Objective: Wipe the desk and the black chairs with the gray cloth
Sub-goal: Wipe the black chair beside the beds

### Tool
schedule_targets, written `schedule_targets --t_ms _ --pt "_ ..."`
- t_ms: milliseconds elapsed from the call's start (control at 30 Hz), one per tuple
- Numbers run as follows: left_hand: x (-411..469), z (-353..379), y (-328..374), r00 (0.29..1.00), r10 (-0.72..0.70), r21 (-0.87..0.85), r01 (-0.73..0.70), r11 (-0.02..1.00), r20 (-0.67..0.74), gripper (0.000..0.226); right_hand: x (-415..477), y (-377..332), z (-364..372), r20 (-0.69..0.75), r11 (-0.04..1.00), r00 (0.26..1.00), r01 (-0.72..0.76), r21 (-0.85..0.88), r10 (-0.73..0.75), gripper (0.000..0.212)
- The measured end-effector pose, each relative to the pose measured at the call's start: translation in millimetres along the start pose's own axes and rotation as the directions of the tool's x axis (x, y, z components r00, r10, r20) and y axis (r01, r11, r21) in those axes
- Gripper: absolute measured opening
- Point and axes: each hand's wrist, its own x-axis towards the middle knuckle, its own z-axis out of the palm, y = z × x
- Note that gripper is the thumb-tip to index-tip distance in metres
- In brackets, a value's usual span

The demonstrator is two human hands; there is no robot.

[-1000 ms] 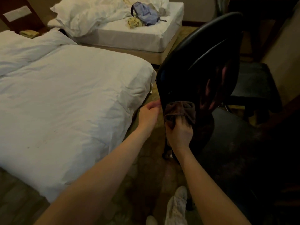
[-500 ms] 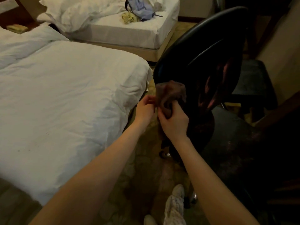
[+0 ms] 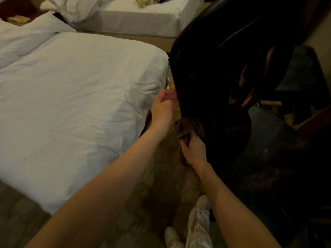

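A glossy black chair back [image 3: 223, 72] tilts up at the centre right, with its dark seat [image 3: 268, 140] behind it. My right hand [image 3: 194, 151] grips the bunched gray cloth [image 3: 188, 127] and presses it against the lower left edge of the chair back. My left hand [image 3: 163, 106] holds the left edge of the chair back a little higher, fingers curled on the rim. A second dark chair [image 3: 300, 76] stands further right, dim. The desk is not clearly visible.
A white bed [image 3: 71, 97] fills the left, its corner close to my left hand. A second bed [image 3: 136, 20] lies beyond. Patterned carpet [image 3: 152, 194] runs between bed and chair. My feet in light shoes [image 3: 188, 230] are at the bottom.
My right hand has moved the cloth down the left edge of the chair back from its higher position half a second ago. My left hand stays on the chair's edge.
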Motion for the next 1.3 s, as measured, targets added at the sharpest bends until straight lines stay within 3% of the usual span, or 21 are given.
schedule_targets --t_ms 133,233,333,433,533,633,767,867,1000,1100,1233,1300 --pt "5.6 -1.5 -2.7 0.999 -0.006 -0.035 0.008 0.999 0.051 0.045 -3.0 12.7 5.3 0.082 0.997 0.994 -0.072 0.007 0.071 0.054" --pt "10.9 -12.0 -12.3 0.994 -0.062 -0.121 0.073 0.990 0.091 0.044 -15.2 12.4 1.5 0.117 0.997 0.990 -0.082 0.005 0.081 0.042" --pt "8.0 -12.1 -26.0 0.984 -0.157 -0.096 0.165 0.982 0.085 0.037 -30.6 -4.6 -11.6 -0.025 0.994 0.997 0.080 0.078 -0.078 0.027" --pt "0.6 -1.6 -38.2 0.967 -0.253 -0.083 0.255 0.963 0.040 0.037 -26.8 -29.1 -27.8 -0.216 0.975 0.959 0.203 0.085 -0.181 0.034" --pt "3.0 4.2 -37.9 0.957 -0.290 -0.121 0.288 0.950 0.001 0.031 -9.0 -39.0 -37.7 -0.195 0.977 0.957 0.206 -0.058 -0.214 0.041" --pt "1.6 3.9 -38.7 0.960 -0.281 -0.059 0.280 0.958 -0.009 0.041 -1.8 -27.2 -35.3 -0.126 0.963 0.977 0.140 -0.231 -0.172 0.046" --pt "-1.3 4.0 -40.6 0.963 -0.269 -0.027 0.269 0.963 0.011 0.058 -1.2 -16.4 -28.9 -0.245 0.905 0.918 0.210 -0.370 -0.313 0.044" --pt "-1.5 3.2 -41.0 0.969 -0.245 -0.006 0.245 0.969 0.026 0.061 2.0 -6.8 -23.6 -0.226 0.878 0.911 0.228 -0.421 -0.345 0.047" --pt "-3.7 -0.2 -44.0 0.971 -0.237 0.087 0.232 0.969 0.043 0.051 -11.4 8.8 -15.6 -0.046 0.926 0.994 0.074 -0.370 -0.098 0.049" --pt "-12.5 -3.1 -35.7 0.970 -0.239 0.111 0.232 0.966 0.051 0.044 -33.3 18.9 -22.2 -0.048 0.990 0.997 0.055 -0.131 -0.062 0.039" --pt "-19.3 6.9 -4.1 0.999 0.004 0.233 0.007 0.972 -0.045 0.047 -43.2 -11.8 -54.9 -0.352 0.972 0.935 0.124 0.197 -0.048 0.023" --pt "-26.0 18.9 18.6 0.984 0.163 0.285 -0.136 0.949 -0.076 0.052 -38.0 -40.1 -79.2 -0.479 0.949 0.876 0.190 0.252 -0.048 0.014"
